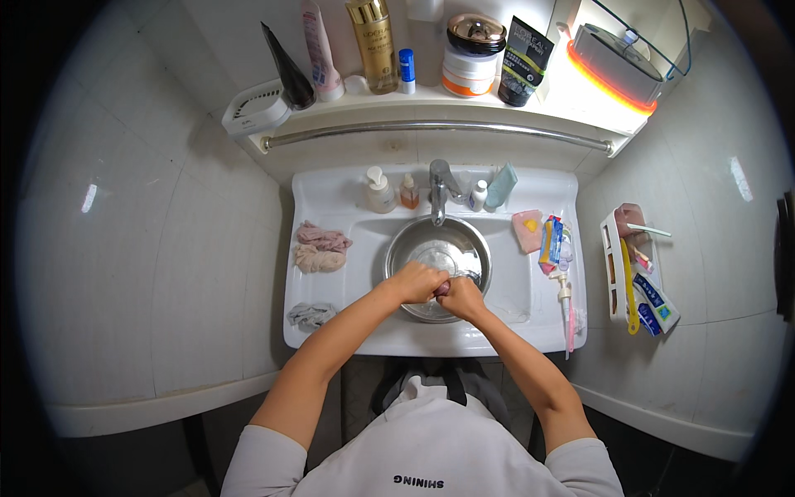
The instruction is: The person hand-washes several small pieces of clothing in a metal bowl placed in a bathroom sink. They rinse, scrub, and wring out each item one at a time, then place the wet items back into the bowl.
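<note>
Above a stainless steel basin [397, 248] set in a white sink [366, 231], my two fists meet side by side. My left hand [420, 281] and my right hand [462, 297] are both closed around a small dusky-pink bunched item [442, 288], seemingly cloth. Only a bit of it shows between the fists; the fingers hide the rest. The chrome faucet [438, 186] reaches over the basin's far rim. On the sink's left ledge lie a crumpled pink cloth [323, 237], a beige cloth [320, 258] and a grey cloth [312, 315].
A foam pump bottle [380, 194] and other small bottles line the sink's back edge. Along the right ledge are a pink sponge [527, 232], a blue-and-yellow packet [550, 241] and a loose pump head [564, 289]. A metal rail [435, 125] runs below the toiletries shelf [397, 107]. A wall caddy [613, 273] hangs at right.
</note>
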Motion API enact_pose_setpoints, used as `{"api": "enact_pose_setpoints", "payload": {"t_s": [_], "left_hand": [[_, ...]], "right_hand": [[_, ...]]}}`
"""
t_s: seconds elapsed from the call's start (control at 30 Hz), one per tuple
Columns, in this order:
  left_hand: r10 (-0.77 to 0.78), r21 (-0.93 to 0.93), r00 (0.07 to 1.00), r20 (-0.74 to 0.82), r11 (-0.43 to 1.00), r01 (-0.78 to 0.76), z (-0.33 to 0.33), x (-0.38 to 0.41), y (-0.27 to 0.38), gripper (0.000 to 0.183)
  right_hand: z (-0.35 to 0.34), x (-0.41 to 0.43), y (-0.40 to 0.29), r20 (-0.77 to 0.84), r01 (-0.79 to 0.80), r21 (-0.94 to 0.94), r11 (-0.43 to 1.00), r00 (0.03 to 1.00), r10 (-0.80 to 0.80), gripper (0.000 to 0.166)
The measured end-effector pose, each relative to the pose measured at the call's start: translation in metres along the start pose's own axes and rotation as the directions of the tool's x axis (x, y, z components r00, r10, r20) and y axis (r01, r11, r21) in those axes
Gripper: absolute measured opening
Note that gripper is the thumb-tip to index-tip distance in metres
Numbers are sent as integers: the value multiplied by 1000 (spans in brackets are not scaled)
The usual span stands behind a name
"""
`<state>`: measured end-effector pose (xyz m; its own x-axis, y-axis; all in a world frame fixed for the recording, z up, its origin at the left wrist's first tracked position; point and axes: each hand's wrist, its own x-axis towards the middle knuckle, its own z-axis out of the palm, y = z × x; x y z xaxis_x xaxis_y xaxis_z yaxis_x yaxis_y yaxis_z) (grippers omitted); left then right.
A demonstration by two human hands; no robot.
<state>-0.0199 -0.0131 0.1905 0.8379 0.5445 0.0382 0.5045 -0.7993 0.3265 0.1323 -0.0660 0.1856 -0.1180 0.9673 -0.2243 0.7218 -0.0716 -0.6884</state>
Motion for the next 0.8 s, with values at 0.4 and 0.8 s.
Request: {"api": "enact_pose_setpoints", "payload": {"t_s": [0.4,0.8], "left_hand": [[-208,-83,977,-41,975,204,12,-24,6,22],[-655,-22,754,44,754,656,-28,-170,-45,41]], "right_hand": [[12,16,17,253,31,33,999,967,-38,28],[114,33,-76,242,360,155,920,889,-388,35]]}}
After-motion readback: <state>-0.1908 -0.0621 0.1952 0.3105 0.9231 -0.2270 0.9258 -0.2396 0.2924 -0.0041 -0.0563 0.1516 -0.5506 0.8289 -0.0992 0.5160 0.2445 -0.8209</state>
